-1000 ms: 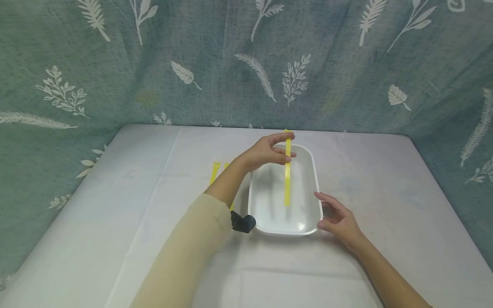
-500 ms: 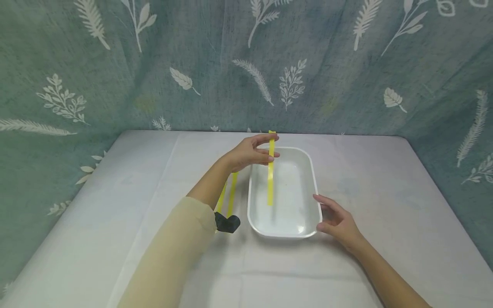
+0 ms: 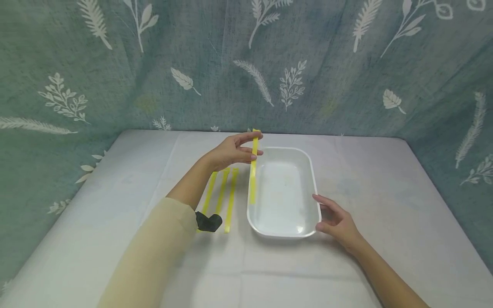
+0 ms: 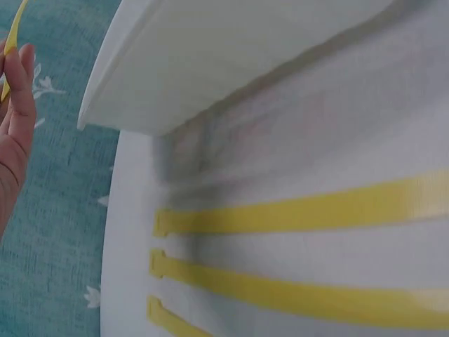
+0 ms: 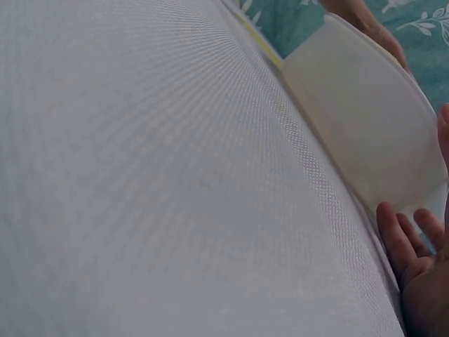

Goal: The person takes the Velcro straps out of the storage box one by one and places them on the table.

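Observation:
My left hand (image 3: 230, 153) pinches a yellow cable strap (image 3: 253, 182) near its upper end. The strap hangs down along the left side of a white rectangular tray (image 3: 283, 235). In the left wrist view part of the hand (image 4: 15, 133) shows at the left edge, with the yellow strap between its fingers. My right hand (image 3: 340, 224) rests at the tray's right side, index fingertip and thumb at the rim, spread apart. In the right wrist view several fingers (image 5: 395, 235) lie by the tray's outer wall (image 5: 372, 119).
Left of the tray, three more yellow straps lie roughly side by side on the white-covered table (image 3: 292, 278); the rightmost strap (image 3: 231, 201) is fully visible. A black device (image 3: 208, 221) sits at the left cuff. A green leaf-patterned curtain (image 3: 215, 98) hangs behind the table.
My left hand has moved left with the strap, from over the tray's middle to its left rim, uncovering the straps on the table. The right hand stays at the tray's right side.

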{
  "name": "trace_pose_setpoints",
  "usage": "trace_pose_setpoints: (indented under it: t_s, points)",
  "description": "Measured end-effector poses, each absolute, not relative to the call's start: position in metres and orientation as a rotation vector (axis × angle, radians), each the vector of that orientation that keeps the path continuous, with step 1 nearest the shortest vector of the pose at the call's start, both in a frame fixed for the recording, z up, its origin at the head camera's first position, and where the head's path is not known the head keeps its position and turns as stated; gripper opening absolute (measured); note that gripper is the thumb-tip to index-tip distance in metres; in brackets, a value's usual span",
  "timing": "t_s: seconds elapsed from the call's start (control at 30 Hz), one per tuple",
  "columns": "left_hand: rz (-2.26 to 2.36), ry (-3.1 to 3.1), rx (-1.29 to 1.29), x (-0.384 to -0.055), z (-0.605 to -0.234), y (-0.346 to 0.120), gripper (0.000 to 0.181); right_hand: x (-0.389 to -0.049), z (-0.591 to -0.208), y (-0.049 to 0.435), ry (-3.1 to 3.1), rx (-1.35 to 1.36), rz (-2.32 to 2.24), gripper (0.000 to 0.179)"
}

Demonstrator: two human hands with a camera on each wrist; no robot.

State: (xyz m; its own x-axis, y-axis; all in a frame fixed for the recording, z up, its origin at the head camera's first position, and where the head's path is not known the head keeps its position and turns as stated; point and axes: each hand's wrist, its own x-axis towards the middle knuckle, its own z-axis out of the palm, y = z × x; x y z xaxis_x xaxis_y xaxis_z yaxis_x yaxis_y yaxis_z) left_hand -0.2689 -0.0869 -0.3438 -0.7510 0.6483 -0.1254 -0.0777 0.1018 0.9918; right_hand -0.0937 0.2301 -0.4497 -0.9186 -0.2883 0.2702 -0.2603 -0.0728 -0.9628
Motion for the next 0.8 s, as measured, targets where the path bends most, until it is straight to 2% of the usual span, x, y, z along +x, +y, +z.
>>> trace_pose_setpoints:
  t_s: [0.8]
  points:
    - [1.618, 2.001, 0.496, -0.252, -0.356, -0.174, 0.075, -0.095, -0.452, 0.231, 2.111, -0.632, -2.204, 0.064]
